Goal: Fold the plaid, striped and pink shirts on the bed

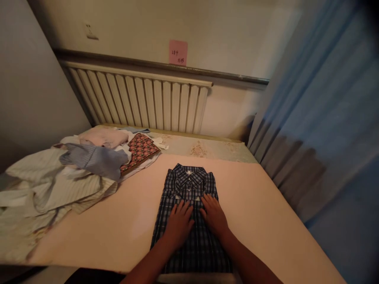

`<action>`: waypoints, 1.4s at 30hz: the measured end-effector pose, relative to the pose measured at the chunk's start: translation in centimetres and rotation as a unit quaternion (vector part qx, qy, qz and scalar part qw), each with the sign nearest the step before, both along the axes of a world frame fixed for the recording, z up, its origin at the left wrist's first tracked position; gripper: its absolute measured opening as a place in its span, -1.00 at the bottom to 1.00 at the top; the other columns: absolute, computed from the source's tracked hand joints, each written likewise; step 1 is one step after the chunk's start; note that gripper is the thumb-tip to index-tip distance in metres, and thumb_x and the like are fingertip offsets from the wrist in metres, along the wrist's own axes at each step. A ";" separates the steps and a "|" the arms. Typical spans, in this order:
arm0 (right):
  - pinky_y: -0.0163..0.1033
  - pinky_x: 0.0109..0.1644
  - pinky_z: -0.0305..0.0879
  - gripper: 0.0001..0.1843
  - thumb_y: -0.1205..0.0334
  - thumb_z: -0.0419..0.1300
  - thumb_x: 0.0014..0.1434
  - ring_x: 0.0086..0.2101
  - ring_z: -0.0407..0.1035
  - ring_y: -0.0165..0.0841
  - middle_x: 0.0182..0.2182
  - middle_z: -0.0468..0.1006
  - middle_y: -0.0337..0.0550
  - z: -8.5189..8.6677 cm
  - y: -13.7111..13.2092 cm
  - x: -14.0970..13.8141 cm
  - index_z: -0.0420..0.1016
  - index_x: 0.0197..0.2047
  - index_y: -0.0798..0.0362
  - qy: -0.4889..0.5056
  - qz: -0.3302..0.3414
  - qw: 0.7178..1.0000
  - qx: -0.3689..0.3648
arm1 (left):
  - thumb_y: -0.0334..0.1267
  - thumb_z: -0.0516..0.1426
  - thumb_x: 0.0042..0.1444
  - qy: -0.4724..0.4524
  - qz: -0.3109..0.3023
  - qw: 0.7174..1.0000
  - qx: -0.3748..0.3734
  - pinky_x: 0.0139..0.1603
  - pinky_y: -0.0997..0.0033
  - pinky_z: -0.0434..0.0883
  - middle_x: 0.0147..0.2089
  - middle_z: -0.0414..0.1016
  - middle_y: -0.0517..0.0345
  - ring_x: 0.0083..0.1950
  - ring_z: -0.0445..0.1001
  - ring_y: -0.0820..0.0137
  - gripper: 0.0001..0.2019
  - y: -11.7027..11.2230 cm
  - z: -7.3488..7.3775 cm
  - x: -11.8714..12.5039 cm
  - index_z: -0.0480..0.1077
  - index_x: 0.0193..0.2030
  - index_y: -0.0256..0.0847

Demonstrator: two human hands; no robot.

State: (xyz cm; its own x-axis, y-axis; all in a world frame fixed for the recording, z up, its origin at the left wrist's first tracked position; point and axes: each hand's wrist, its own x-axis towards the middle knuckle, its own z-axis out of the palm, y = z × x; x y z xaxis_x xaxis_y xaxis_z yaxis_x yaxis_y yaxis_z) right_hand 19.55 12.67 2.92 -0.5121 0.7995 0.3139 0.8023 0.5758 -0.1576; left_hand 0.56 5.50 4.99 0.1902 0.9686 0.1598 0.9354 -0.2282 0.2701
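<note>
A dark plaid shirt (189,256) lies on the pale pink table top (248,205), folded into a narrow upright rectangle with its collar at the far end. My left hand (179,223) rests flat on the left part of the shirt, fingers stretched toward the collar. On the right part lies my right hand (213,215), also flat with its fingers out. Just beyond my fingertips a folded edge crosses the shirt, with small pale patches showing there. Neither hand grips the cloth.
A loose heap of clothes (85,185) covers the table's left side, with a red patterned folded cloth (142,152) at its right edge. A white radiator (154,100) stands behind the table, below a pink note (178,52) on the wall. Blue curtains (319,130) hang along the right.
</note>
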 end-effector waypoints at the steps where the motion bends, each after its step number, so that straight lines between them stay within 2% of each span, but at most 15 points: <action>1: 0.08 0.33 0.02 -0.49 0.18 0.04 0.27 0.28 0.07 -0.15 0.28 0.25 -0.04 0.0 0.0 0.0 0.25 0.27 0.08 0.001 0.000 1.000 0.003 | -0.21 0.05 0.19 0.014 0.004 1.000 -0.006 0.36 -0.15 0.06 0.40 0.13 0.07 0.43 0.00 0.10 -0.50 -0.8 -0.2 -0.2 0.20 0.29 -0.10; 4: 0.09 0.33 0.03 -0.50 0.17 0.04 0.28 0.27 0.07 -0.14 0.26 0.26 -0.01 -0.2 -0.1 -0.1 0.27 0.26 0.10 0.008 -0.001 1.000 0.010 | -0.20 0.04 0.19 0.031 0.001 1.000 -0.001 0.38 -0.16 0.01 0.43 0.06 0.12 0.45 -0.06 0.12 -0.44 -2.0 -0.6 -0.7 0.11 0.34 -0.07; 7: 0.10 0.33 0.03 -0.49 0.15 0.03 0.28 0.27 0.08 -0.15 0.26 0.27 0.00 -0.4 -0.1 0.1 0.26 0.27 0.10 0.025 0.006 1.000 0.015 | -0.19 0.02 0.21 0.027 0.003 1.000 0.014 0.38 -0.14 0.02 0.42 0.10 0.13 0.44 -0.03 0.14 -0.45 -2.2 -0.5 -0.8 0.09 0.35 -0.06; 11: 0.10 0.33 0.03 -0.44 0.12 0.04 0.27 0.28 0.07 -0.17 0.27 0.25 0.00 0.1 -0.4 0.4 0.20 0.30 0.10 0.035 0.006 0.999 -0.017 | -0.15 0.02 0.22 0.018 0.000 0.999 0.034 0.36 -0.15 0.05 0.39 0.15 0.10 0.42 0.02 0.13 -0.47 -2.2 -0.5 -0.8 0.12 0.34 -0.06; 16: 0.17 0.35 -0.08 -0.42 0.14 0.09 0.24 0.32 -0.05 -0.14 0.31 0.16 -0.02 2.1 -3.1 0.0 0.19 0.31 0.07 0.026 0.029 0.999 -0.006 | -0.15 0.03 0.22 0.015 0.000 0.998 0.057 0.35 -0.15 0.06 0.38 0.18 0.06 0.41 0.06 0.13 -0.48 -2.3 -0.9 -0.8 0.14 0.33 -0.05; 19: 0.17 0.35 -0.09 -0.42 0.19 0.14 0.20 0.32 -0.05 -0.14 0.31 0.16 -0.02 2.6 -5.6 -0.6 0.24 0.28 0.04 0.014 0.046 0.999 -0.012 | -0.13 0.02 0.24 0.015 -0.001 0.998 0.061 0.35 -0.14 0.07 0.37 0.19 0.04 0.41 0.07 0.13 -0.49 -2.3 -1.0 -0.9 0.15 0.32 -0.07; 23: 0.16 0.32 0.00 -0.44 0.17 0.15 0.19 0.29 0.04 -0.12 0.29 0.22 -0.01 1.8 -8.0 -0.6 0.28 0.26 0.02 0.003 0.009 0.999 -0.053 | -0.12 -0.01 0.25 0.016 -0.004 0.998 0.067 0.34 -0.14 0.09 0.37 0.19 0.05 0.41 0.07 0.14 -0.51 -2.2 -1.1 -1.0 0.16 0.32 -0.08; 29: 0.14 0.33 -0.02 -0.44 0.14 0.07 0.24 0.29 0.05 -0.15 0.29 0.22 -0.06 1.1 -8.8 0.0 0.23 0.29 0.01 0.013 -0.034 0.998 -0.058 | -0.14 -0.01 0.26 0.023 -0.016 0.997 0.069 0.34 -0.12 0.09 0.37 0.21 0.06 0.41 0.07 0.15 -0.51 -2.2 -1.4 -1.3 0.16 0.32 -0.07; 35: 0.15 0.33 0.00 -0.46 0.14 0.05 0.25 0.28 0.06 -0.13 0.28 0.24 -0.05 1.1 -9.0 -0.2 0.26 0.27 0.06 0.023 -0.043 0.998 -0.041 | -0.11 -0.06 0.29 0.032 -0.015 0.998 0.058 0.36 -0.07 0.08 0.39 0.15 0.10 0.42 0.04 0.18 -0.51 -3.4 -1.8 -3.9 0.14 0.34 -0.06; 42: 0.14 0.33 0.01 -0.48 0.14 0.04 0.26 0.28 0.06 -0.14 0.27 0.26 -0.08 0.6 -8.9 0.0 0.27 0.27 0.03 0.036 -0.037 0.998 -0.029 | -0.10 -0.09 0.30 0.035 0.034 0.997 0.064 0.36 -0.07 0.06 0.39 0.15 0.14 0.42 0.05 0.18 -0.53 -4.8 -2.5 -7.6 0.16 0.33 -0.04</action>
State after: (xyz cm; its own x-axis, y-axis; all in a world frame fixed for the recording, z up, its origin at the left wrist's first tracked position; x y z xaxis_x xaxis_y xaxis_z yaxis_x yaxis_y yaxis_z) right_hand 19.51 3.79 3.52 -0.4280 0.8527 0.2994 0.8282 0.5027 -0.2477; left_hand -7.04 0.67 2.46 0.1407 0.9522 0.2713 0.9653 -0.1928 0.1760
